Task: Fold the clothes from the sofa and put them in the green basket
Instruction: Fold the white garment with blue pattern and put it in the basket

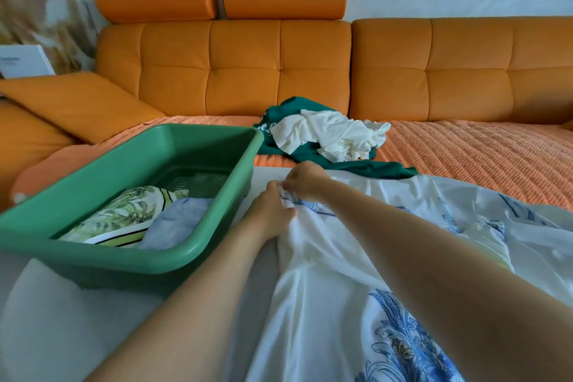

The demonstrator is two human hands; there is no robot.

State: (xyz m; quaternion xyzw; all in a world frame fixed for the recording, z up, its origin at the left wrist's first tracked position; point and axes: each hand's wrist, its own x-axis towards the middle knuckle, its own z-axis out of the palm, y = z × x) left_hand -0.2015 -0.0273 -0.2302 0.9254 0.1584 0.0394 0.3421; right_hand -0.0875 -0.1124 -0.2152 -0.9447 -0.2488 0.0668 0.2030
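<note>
Left hand (273, 211) and right hand (305, 178) pinch 1 far edge of the white blue-printed garment (341, 288), fingers (275, 192) curled tight on the cloth. The rest trails back across the surface (77, 350). Advice: tension the edge flat before folding, then lift it into the green basket (108, 253) just left of the fingers, beside its 2 folded pieces.

Grey surface (93, 335) carries the green basket (201, 146) just left of the fingers (274, 192), and a white blue-patterned garment (325, 304) spread nearer than them. Beyond the fingers, the orange sofa cover (465, 158) bears a dark green garment (279, 115) under a crumpled white one (325, 133).
</note>
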